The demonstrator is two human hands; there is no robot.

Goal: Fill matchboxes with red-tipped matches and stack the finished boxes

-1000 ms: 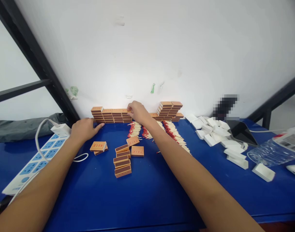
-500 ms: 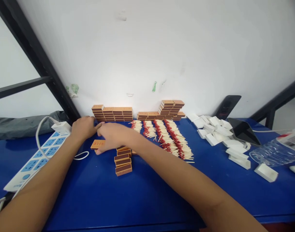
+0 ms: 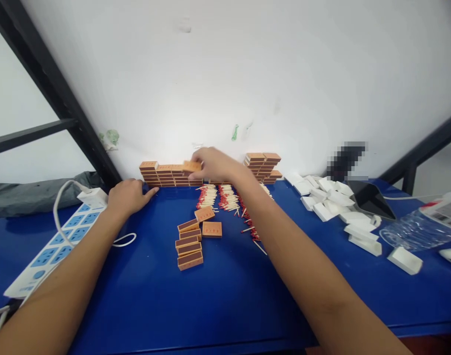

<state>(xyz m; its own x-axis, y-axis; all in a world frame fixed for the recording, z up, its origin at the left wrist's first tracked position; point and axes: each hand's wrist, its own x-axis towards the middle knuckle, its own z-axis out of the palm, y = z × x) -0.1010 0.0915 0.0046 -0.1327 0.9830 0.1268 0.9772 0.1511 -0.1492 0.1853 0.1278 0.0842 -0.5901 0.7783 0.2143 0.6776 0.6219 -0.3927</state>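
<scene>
My right hand [image 3: 215, 164] pinches an orange matchbox [image 3: 190, 166] at the right end of the left matchbox stack [image 3: 166, 176]. At that stack's left end, my left hand [image 3: 128, 197] rests on the table with its thumb stretched out and nothing in it. A second stack of matchboxes [image 3: 262, 166] stands further right against the wall, partly behind my right forearm. Loose matchboxes lie in front: several on their sides in a slanting row [image 3: 189, 243], and two flat ones [image 3: 212, 229] beside them. Red-tipped matches [image 3: 207, 198] lie in rows, some hidden by my forearm.
White inner trays [image 3: 332, 199] are heaped on the right of the blue table [image 3: 225, 305], near a dark device [image 3: 369, 199] and a clear plastic package [image 3: 425, 222]. A power strip [image 3: 58, 246] with a white cable lies beneath my left forearm. A white wall rises behind.
My right hand has carried the matchbox up and right, from the table by my left hand to the right end of the left stack. My left hand stays in place.
</scene>
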